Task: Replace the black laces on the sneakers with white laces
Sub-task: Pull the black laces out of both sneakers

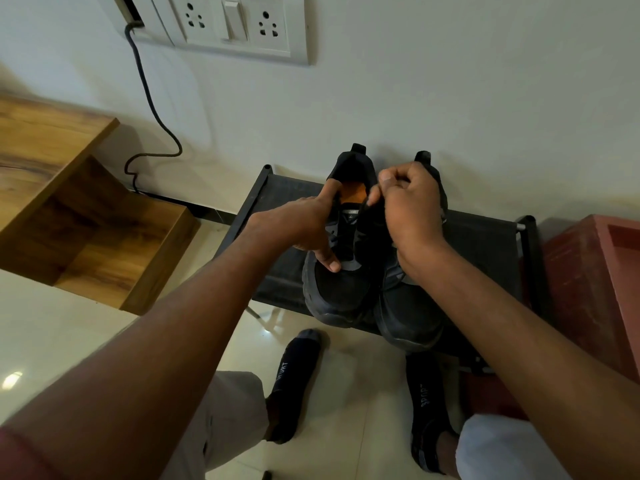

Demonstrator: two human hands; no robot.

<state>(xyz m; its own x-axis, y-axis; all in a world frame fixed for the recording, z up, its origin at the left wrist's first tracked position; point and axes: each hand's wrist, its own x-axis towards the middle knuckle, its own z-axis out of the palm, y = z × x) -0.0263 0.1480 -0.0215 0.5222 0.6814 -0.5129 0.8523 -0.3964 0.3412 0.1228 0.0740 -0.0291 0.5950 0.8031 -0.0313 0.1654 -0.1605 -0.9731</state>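
Note:
Two black sneakers stand side by side on a low black rack (485,244), toes toward me. The left sneaker (337,289) shows an orange insole and black laces (346,237). My left hand (304,226) holds that sneaker's side, index finger on the collar and thumb on the lower lacing. My right hand (408,209) is curled above the tongue and pinches a black lace end pulled up from the top eyelets. The right sneaker (408,317) is largely hidden under my right hand and wrist. No white laces are in view.
A white wall with a socket panel (228,26) and a dangling black cable (152,109) stands behind the rack. A wooden shelf unit (69,202) sits at left, a red box (595,289) at right. My socked feet (294,382) rest on the glossy tile floor.

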